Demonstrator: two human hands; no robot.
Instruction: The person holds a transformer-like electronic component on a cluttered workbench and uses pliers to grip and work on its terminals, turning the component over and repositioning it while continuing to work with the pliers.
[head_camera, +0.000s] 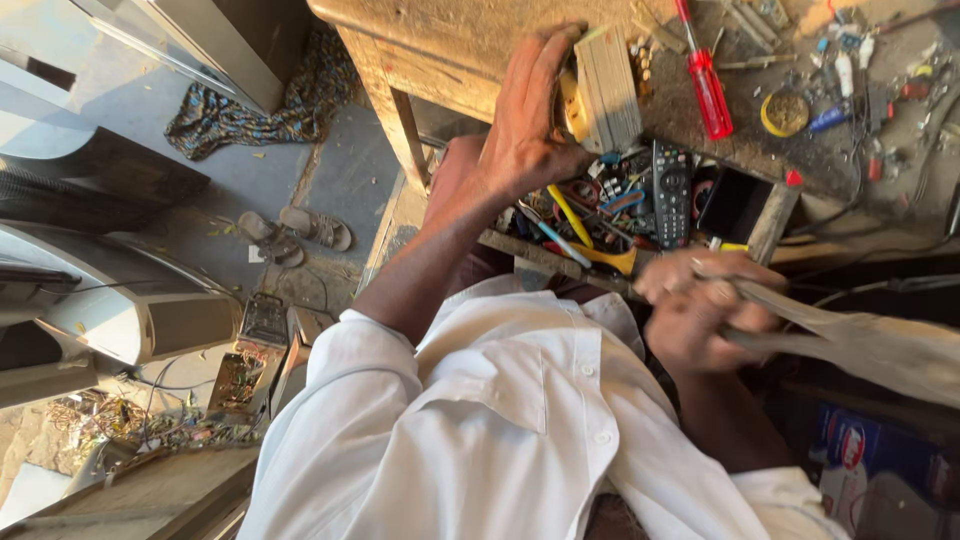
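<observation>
Transformer pinned on the wooden bench, shears gripped

I see my left hand (525, 120) clasping the blocky laminated transformer (603, 90) upright at the bench (450, 40) edge; my right hand (700, 310) clenches blurred metal shears (850, 335), long axis pointing right.

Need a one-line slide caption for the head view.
Left hand steadies a transformer on a cluttered workbench; right hand grips pliers above an open drawer of tools.

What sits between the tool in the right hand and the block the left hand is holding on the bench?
The open drawer lies between them, full of clutter: a black remote control, yellow-handled tools and wires. The left hand grips the laminated block on the bench top; the right hand holds metal pliers below the drawer.
</observation>
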